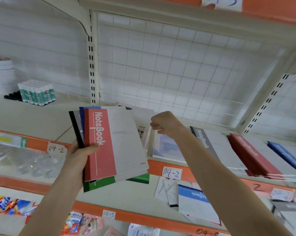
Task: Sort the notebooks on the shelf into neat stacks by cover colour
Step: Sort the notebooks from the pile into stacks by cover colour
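Two bare forearms reach up from the bottom edge. Held in the left hand (79, 159) is a fanned bundle of thin, flat notebooks (116, 147), thumb pressed over the front cover; the top one has a matte red band printed "NoteBook" beside a pale grey panel. Behind it show edges of a blue, a black and a green cover, so at least four are in the bundle.

Past it, the right hand (166, 124) is curled closed, pinching the top edge of a white sheet or cover (148, 133) standing at the back of the cream metal shelf (41, 120); what exactly it grips I cannot tell.

Further right on that shelf lie three flat stacks side by side: a grey-banded stack (211, 147), a red stack (256, 157) and a blue stack (286, 155).

One shelf below, a blue-banded notebook (194, 201) lies on loose white sheets.

At the far left stand a block of shrink-wrapped glue sticks (37, 92) and a column of white tape rolls (2, 75). A white wire grid (177, 65) backs the bay.
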### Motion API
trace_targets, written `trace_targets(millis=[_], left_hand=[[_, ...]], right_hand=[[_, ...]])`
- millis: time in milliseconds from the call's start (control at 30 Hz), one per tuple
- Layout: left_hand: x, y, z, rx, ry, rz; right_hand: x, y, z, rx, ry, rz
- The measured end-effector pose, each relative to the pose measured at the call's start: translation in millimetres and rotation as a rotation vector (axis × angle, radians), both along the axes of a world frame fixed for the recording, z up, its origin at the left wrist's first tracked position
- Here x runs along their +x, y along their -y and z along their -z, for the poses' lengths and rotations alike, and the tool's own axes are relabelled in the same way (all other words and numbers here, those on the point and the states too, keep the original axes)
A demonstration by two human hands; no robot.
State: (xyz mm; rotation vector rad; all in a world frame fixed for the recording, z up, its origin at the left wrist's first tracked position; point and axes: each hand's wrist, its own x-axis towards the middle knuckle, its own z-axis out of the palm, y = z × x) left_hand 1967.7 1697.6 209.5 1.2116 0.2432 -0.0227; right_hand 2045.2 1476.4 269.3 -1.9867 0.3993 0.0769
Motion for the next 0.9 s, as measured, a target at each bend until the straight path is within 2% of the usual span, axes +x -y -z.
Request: trace_targets(millis=[133,233,300,367,500,600,733,900], left_hand=[[8,39,-3,0.022,0.02,0.075],[9,72,-5,0.045,0.045,0.144],[7,94,-5,0.065,0.061,0.184],[2,120,-5,0.08,0.072,0.22],[-10,178,-4,0.112,0.063,0.277],[-21,232,-5,0.11,0.021,0.298],[-40,303,-7,0.119,0.066,0.297],[-57,360,1,0.101,0.007,0.305]], right_hand=[[-33,13,15,0.103,-0.093,-0.119],[-49,36,28,0.129,-0.011,-0.078],[-60,60,33,0.049,0.045,-0.054],[-72,89,34,-0.052,0.082,-0.005],[-94,148,33,-0.13,0.133,0.093],[-112,205,33,-0.107,0.153,0.189],[-136,285,31,-0.192,0.168,0.272],[-160,372,38,-0.184,0.143,0.398]])
